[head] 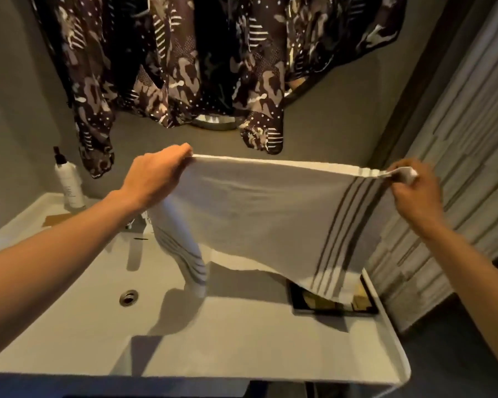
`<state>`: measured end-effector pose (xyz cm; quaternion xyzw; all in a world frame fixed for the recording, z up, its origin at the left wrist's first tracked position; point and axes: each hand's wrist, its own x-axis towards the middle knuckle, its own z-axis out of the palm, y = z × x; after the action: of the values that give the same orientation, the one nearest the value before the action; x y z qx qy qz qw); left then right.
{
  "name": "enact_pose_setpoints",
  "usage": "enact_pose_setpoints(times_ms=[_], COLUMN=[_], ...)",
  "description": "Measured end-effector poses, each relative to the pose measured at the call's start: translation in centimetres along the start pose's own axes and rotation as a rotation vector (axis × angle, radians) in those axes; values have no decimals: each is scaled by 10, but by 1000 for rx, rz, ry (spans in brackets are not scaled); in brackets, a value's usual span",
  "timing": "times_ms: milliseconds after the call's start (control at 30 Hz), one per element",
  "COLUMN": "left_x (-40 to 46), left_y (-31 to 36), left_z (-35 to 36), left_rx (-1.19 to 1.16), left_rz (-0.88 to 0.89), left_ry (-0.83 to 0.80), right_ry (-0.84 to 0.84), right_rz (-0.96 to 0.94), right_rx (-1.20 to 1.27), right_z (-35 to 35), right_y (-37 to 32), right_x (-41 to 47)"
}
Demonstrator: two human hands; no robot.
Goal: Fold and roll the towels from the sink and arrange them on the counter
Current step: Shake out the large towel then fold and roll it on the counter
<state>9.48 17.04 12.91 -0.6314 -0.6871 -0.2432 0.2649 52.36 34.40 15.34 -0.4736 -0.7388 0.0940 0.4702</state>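
A white towel (270, 214) with dark stripes near its right end is held up, stretched out flat in the air above the sink (69, 282) and the counter (242, 340). The left hand (156, 173) is closed on the towel's upper left corner, fingers curled over the top edge, and the right hand (414, 185) pinches the upper right corner between thumb and fingers, so the top edge runs taut between them. The left end of the towel hangs down in a loose, bunched fold with stripes showing, reaching toward the sink basin; the lower right edge droops over a dark tray (302, 300) that sits on the counter near the right wall. The drain (128, 297) shows in the basin below the left forearm. A white bottle (69, 182) with a dark cap stands at the back left of the sink top, beside a tap (135, 222) that is partly hidden by the arm. Patterned dark cloth (184, 61) hangs on the wall above.
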Motion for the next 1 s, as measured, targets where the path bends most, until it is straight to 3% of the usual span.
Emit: enact_pose_setpoints(times_ms=[100,200,267,333,433,500,567,633,733,833,1000], left_x=[-38,-123,-194,-247,-277,-271,-254,-238,-213,-195,-181], left_y=[21,37,47,61,93,111,126,134,159,192,234], left_z=[-1,26,58,85,112,124,135,150,174,194,224], left_rx=[-26,-102,-62,-93,-179,-252,-309,-344,-387,-497,-576], left_rz=[141,283,321,208,167,202,158,115,89,115,222], left_ry=[102,-50,-300,-696,-1128,-1187,-1119,-1046,-987,-915,-883], right_ry=[182,94,-111,-365,-731,-913,-1056,-961,-666,-614,-452], right_rz=[-161,-151,-24,97,327,384,367,361,564,731,852], right_rx=[22,-30,-67,-192,-329,-415,-508,-505,-321,-260,-186], right_z=[-32,-43,-33,-16,10,25,35,45,61,87,128], right_y=[28,73,111,147,177,184,188,190,182,184,199], right_x=[-51,-137,-198,-240,-268,-274,-272,-260,-224,-190,-158])
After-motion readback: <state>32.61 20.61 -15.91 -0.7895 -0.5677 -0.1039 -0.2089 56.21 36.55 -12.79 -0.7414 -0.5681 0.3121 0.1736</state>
